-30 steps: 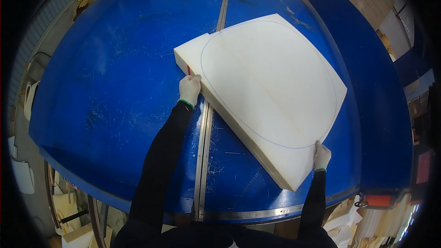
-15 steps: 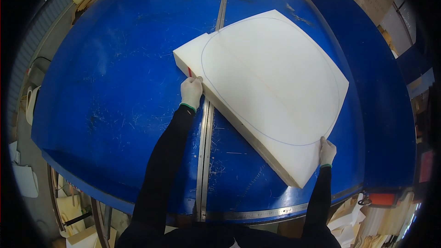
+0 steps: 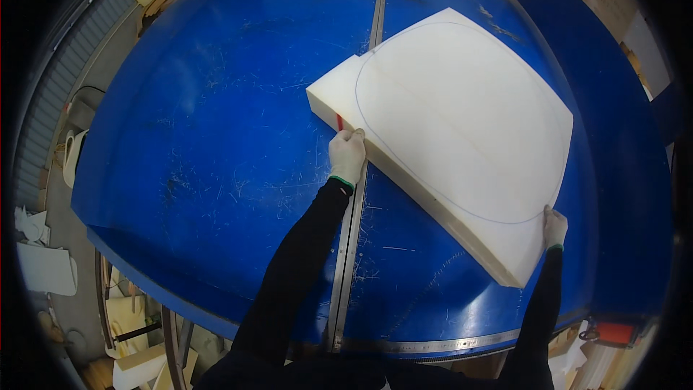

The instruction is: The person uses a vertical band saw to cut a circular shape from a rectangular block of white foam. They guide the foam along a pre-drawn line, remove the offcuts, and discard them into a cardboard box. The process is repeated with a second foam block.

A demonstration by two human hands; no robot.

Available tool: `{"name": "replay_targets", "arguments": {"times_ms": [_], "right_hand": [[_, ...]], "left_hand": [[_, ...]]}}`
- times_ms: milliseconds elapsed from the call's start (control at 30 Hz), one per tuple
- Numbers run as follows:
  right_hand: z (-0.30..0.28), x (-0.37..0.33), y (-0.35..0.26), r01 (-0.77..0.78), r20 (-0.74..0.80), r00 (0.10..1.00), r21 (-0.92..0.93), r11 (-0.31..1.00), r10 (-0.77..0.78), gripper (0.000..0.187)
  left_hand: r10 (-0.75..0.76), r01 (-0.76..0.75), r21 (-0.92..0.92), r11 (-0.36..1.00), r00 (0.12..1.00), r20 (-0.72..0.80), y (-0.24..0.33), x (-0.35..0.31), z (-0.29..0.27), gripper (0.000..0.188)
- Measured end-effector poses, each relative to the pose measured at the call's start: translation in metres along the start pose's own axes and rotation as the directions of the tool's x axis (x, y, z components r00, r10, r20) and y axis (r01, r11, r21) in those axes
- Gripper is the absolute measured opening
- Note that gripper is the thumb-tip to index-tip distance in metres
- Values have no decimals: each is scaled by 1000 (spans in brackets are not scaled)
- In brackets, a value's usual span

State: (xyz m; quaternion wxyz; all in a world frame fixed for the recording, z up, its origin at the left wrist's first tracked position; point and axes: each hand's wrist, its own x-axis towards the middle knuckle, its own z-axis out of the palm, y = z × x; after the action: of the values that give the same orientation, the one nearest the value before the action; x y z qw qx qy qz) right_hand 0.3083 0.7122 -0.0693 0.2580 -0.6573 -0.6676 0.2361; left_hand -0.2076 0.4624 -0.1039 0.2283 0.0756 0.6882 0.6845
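A thick white foam slab (image 3: 462,130) with a curved blue outline drawn on its top lies on a blue table (image 3: 216,144). My left hand (image 3: 347,155), in a white glove, presses against the slab's near side edge, right by a small red mark on the foam. My right hand (image 3: 554,227), also gloved, grips the slab's right edge near its front corner. A metal strip (image 3: 349,245) runs down the table's middle, under the slab and beside my left hand.
Foam offcuts and scraps (image 3: 47,267) lie on the floor at the left and lower left. A red object (image 3: 615,332) sits at the table's lower right edge. Corrugated wall panels (image 3: 65,65) stand at the upper left.
The slab has shifted slightly to the right and a little away, with both hands staying on its edges.
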Motion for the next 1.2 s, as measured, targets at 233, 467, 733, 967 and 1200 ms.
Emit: {"name": "replay_targets", "arguments": {"times_ms": [233,467,733,967,1200], "right_hand": [[1,54,-1,45,60,997,23,999,-46,41],[1,135,37,485,151,871,-425,764,-468,41],[11,221,46,502,243,854,-616,607,-460,41],[20,267,39,434,223,881,-733,524,-418,49],[30,272,18,331,191,925,-828,453,-327,50]], "left_hand": [[-36,35,27,999,998,46,0,-11,15,22],[-19,20,-96,995,1000,9,3,-28,40,34],[-59,65,-91,994,996,68,7,-41,62,31],[-128,134,-133,982,990,54,-1,-43,76,29],[-69,69,-35,997,998,10,15,-54,85,28]]}}
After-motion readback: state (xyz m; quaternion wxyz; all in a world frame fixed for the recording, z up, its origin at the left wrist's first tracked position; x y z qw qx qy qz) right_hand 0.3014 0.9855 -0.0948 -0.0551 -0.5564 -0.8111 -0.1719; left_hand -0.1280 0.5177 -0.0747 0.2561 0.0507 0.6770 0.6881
